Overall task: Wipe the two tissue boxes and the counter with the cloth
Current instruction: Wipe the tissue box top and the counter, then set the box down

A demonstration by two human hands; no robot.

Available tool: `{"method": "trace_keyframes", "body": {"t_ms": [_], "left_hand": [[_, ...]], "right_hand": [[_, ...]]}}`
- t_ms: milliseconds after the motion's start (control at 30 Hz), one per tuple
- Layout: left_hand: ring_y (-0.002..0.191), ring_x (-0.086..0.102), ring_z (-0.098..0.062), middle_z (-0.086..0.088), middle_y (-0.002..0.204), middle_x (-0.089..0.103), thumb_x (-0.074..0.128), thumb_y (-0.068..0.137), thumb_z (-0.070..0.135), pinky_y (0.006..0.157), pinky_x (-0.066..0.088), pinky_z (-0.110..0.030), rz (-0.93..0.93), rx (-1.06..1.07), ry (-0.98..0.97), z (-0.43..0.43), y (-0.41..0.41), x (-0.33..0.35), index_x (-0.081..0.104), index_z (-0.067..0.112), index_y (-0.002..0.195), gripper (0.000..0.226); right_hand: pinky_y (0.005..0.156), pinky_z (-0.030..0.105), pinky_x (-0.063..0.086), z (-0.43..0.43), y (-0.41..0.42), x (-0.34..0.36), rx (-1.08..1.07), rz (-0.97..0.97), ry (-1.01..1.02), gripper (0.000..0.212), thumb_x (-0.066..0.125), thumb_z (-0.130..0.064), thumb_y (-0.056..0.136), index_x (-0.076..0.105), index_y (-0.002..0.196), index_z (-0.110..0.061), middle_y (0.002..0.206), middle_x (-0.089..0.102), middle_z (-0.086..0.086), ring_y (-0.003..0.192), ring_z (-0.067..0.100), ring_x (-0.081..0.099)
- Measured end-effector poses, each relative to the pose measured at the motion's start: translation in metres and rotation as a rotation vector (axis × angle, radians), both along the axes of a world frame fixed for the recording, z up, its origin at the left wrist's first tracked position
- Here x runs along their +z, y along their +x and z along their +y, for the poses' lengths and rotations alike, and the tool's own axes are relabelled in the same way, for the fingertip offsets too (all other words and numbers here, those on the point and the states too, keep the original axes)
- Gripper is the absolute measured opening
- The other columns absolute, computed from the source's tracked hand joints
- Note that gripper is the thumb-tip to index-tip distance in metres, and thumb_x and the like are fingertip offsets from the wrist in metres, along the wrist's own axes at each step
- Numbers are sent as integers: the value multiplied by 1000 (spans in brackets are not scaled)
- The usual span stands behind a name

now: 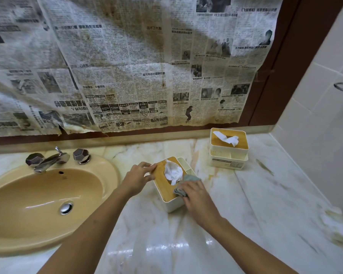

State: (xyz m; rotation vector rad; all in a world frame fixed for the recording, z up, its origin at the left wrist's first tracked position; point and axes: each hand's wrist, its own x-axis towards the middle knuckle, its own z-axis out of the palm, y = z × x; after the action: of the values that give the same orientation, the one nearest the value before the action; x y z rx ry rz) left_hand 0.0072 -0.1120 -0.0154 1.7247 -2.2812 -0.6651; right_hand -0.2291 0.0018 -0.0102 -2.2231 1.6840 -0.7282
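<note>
Marble counter (265, 204): near box (166, 186) right of sink (44, 194); left hand (137, 179) grips its lid edge, right hand (198, 198) presses cloth (188, 179) on lid; risk: cloth snags tissue (172, 172); far box (229, 148) behind

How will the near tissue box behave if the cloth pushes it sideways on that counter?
Probably slides easily: the near tissue box looks like thin, light plastic, and the marble counter is glossy. That may be why the left hand steadies it while the right hand presses the cloth. Its wide base should resist tipping.
</note>
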Motion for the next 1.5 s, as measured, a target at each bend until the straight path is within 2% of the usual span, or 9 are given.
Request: {"method": "trace_keyframes", "body": {"t_ms": [167, 300, 633, 867, 967, 1067, 1267, 1367, 1500], "left_hand": [[125, 39, -21, 12, 142, 45, 54, 97, 38, 100, 39, -44, -33, 37, 4, 5, -3, 3, 44, 42, 143, 47], [128, 36, -22, 12, 146, 42, 52, 99, 38, 103, 36, -45, -43, 62, 23, 8, -6, 6, 41, 41, 145, 48], [127, 38, -22, 13, 143, 44, 53, 99, 35, 104, 35, -42, 46, 98, 29, 13, -7, 5, 44, 40, 143, 46], [123, 42, -22, 14, 140, 49, 57, 97, 29, 105, 38, -48, 128, 124, 38, 15, -7, 3, 49, 39, 140, 45], [121, 47, -21, 15, 136, 53, 60, 94, 30, 101, 43, -48, 163, 125, 40, 12, -3, -3, 53, 41, 136, 44], [112, 53, -21, 10, 133, 57, 63, 93, 24, 98, 46, -42, 218, 143, 27, 14, -5, 0, 57, 37, 133, 43], [120, 54, -28, -10, 137, 48, 68, 86, 18, 95, 49, -37, 368, 408, 149, 20, -29, 15, 38, 17, 146, 66], [98, 62, -29, -7, 119, 55, 67, 78, 32, 63, 58, -36, 458, 537, 323, 27, -44, 25, 39, 15, 138, 68], [92, 63, -27, -8, 112, 57, 62, 67, 37, 48, 56, -30, 433, 589, 368, 30, -61, 31, 32, 13, 138, 82]], "right_hand": [[92, 28, 43, 8, 43, -2, 168, 78, -53, 37, 43, -22, 81, 69, 107, -19, 109, 66, -2, 100, 24, 58], [83, 37, 54, -9, 14, 3, 42, 87, -40, 33, 44, -21, 79, 70, 99, -18, 104, 65, 1, 95, 27, 58], [97, 32, 40, -5, 26, 1, 205, 124, -65, 26, 56, -11, 82, 68, 105, -11, 113, 64, 5, 106, 30, 55], [100, 28, 38, -17, 2, 5, -23, 24, -21, 27, 54, -10, 91, 66, 116, -13, 123, 58, 1, 113, 24, 47], [98, 23, 33, -10, 11, 7, 118, -8, 39, 26, 54, -12, 92, 65, 115, -13, 121, 61, 1, 115, 19, 46], [85, 26, 39, -8, 11, 19, 209, -136, 120, 14, 53, -10, 90, 64, 97, -15, 101, 65, -2, 100, 15, 52], [64, 21, 48, -11, -23, 38, -178, -696, 149, 7, 59, -12, 95, 65, 92, -13, 82, 67, 8, 72, 7, 60], [73, 26, 53, -19, -44, 41, -328, -791, 121, 8, 57, -15, 97, 65, 94, -13, 89, 69, 5, 84, 12, 65], [87, 38, 56, -24, -56, 40, -427, -889, 128, 12, 56, -18, 97, 66, 103, -22, 101, 71, -3, 98, 14, 66]]}}
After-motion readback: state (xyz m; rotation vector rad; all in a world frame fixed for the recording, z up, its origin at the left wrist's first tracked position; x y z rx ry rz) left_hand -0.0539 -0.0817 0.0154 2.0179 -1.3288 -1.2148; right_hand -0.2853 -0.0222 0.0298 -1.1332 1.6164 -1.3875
